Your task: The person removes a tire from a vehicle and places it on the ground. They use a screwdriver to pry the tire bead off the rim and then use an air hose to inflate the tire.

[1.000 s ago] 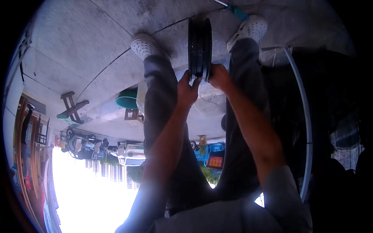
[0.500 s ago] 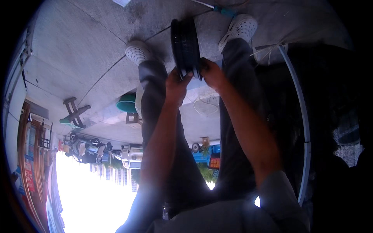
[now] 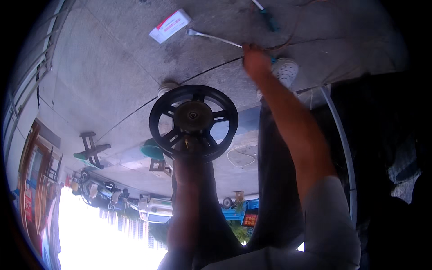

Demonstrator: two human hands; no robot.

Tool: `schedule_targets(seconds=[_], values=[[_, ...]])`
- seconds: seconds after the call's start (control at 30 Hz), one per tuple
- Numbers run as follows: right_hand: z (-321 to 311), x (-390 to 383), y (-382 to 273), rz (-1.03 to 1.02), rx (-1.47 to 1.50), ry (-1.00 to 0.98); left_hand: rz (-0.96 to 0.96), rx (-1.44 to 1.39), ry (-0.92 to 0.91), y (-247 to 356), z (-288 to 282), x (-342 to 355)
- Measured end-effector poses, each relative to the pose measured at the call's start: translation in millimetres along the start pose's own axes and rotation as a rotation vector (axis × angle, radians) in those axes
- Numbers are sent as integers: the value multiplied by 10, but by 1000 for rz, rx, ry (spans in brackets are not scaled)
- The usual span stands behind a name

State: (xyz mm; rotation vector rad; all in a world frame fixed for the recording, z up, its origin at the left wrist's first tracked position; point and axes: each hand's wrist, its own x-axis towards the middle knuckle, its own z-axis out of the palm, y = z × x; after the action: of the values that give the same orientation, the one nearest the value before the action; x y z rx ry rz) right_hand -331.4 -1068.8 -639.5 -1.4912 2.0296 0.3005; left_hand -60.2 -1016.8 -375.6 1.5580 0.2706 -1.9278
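My left hand (image 3: 185, 163), blurred and partly behind the black five-spoke wheel rim (image 3: 218, 101), grips its lower part, holding it flat side toward me over my left leg. The hub has a round centre bore. My right hand (image 3: 255, 60) reaches up beside my right shoe (image 3: 285, 72), fingers curled over a long metal lever (image 3: 211, 37) with a flattened end and a blue-green handle. Above lie a white packet (image 3: 170, 26) with red marking and another green-handled tool (image 3: 270, 19).
An orange cord (image 3: 297, 24) crosses the concrete floor. A wooden stand (image 3: 92, 148), green basin (image 3: 152, 148) and loose hose (image 3: 240, 159) are around my legs. Vehicles (image 3: 154, 208) stand beyond; a metal rail (image 3: 342, 135) borders a dark area at the right.
The wheel has swung from edge-on to face-on and moved down and left in my left hand. My right hand has left it and moved up onto the lever.
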Motion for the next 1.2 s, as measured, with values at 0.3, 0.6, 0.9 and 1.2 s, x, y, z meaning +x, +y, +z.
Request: schedule_targets(seconds=[0.3, 0.6, 0.9, 1.2], values=[[-154, 160, 66, -58, 177, -73, 67, 27, 197, 201, -395, 25], [-652, 1252, 254, 209, 153, 261, -12, -263, 146, 370, 15, 3], [-942, 1187, 623, 142, 85, -191, 213, 714, 281, 334, 896, -184], [-2248, -840, 1857, 301, 809, -371, 199, -34, 31, 679, 2668, -711]])
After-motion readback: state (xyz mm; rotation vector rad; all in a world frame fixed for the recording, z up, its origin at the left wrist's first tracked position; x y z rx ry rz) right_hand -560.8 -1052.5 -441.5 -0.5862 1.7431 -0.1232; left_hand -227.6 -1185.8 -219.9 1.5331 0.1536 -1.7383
